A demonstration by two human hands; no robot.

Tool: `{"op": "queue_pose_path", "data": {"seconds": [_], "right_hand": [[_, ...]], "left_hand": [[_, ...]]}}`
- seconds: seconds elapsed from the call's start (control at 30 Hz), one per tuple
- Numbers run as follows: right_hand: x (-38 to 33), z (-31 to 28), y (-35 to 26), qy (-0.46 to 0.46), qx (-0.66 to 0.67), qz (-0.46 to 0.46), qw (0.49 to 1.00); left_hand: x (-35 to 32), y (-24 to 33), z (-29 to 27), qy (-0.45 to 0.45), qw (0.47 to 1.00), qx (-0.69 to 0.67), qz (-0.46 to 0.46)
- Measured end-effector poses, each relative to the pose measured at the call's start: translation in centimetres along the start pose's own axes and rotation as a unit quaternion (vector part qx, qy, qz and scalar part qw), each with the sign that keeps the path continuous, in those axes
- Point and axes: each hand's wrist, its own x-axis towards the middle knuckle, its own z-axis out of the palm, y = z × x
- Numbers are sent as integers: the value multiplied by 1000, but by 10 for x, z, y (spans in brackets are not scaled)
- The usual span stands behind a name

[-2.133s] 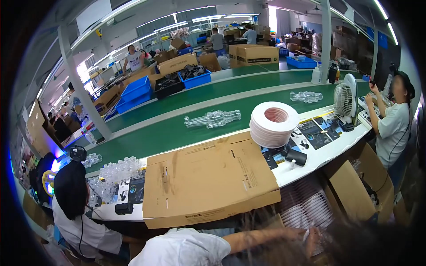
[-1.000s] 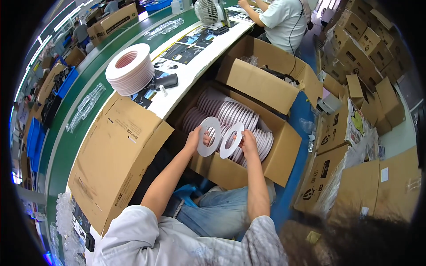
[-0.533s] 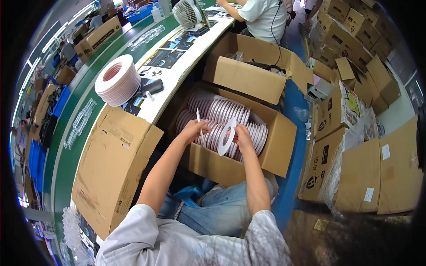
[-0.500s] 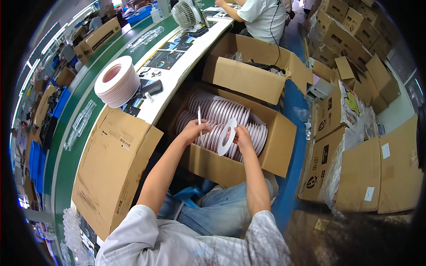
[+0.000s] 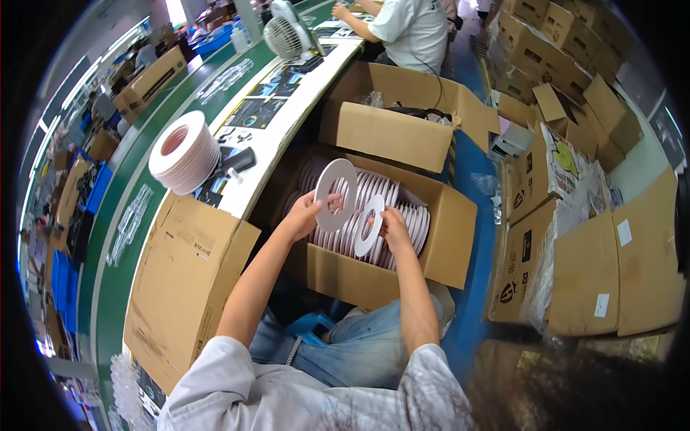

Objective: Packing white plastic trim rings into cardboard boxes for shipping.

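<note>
Right now both hands are over the open box [image 5: 438,244] on the floor, which is packed with white rings standing on edge. Left hand [image 5: 305,214] is closed on a ring [image 5: 336,194] lifted clear above the row; right hand [image 5: 394,224] is closed on a second ring [image 5: 368,226], lower, just above the stack. A flat brown carton [image 5: 183,287] lies on the bench to the left, faint print on top. A ring stack [image 5: 183,152] sits on the white bench beyond it, a black tool [image 5: 233,161] beside it. Behind, another open box [image 5: 392,126] holds clear plastic and a black cable. At right, cartons [image 5: 604,266] with small white labels and black round logos. A fan [image 5: 282,36] stands far along the bench near another person [image 5: 410,29].
</note>
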Motion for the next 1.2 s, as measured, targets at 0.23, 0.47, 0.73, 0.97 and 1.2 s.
{"op": "queue_pose_path", "data": {"seconds": [0.23, 0.47, 0.73, 0.97, 1.2], "right_hand": [[9, 16, 3, -4, -9, 5, 1000], [5, 3, 1, -2, 3, -2, 1000], [8, 11, -1, -24, -8, 16, 1000], [0, 2, -2, -37, -12, -71, 997], [-8, 21, -22, -192, 198, -241, 931]], "left_hand": [[-3, -11, -31, 42, 993, 37, -100], [-29, -10, -3, -5, 1000, 23, -9], [-23, -30, -7, 133, 975, 156, -85], [-35, -40, -17, 191, 973, 109, -66], [-44, -43, -38, 239, 964, 113, -43]]}}
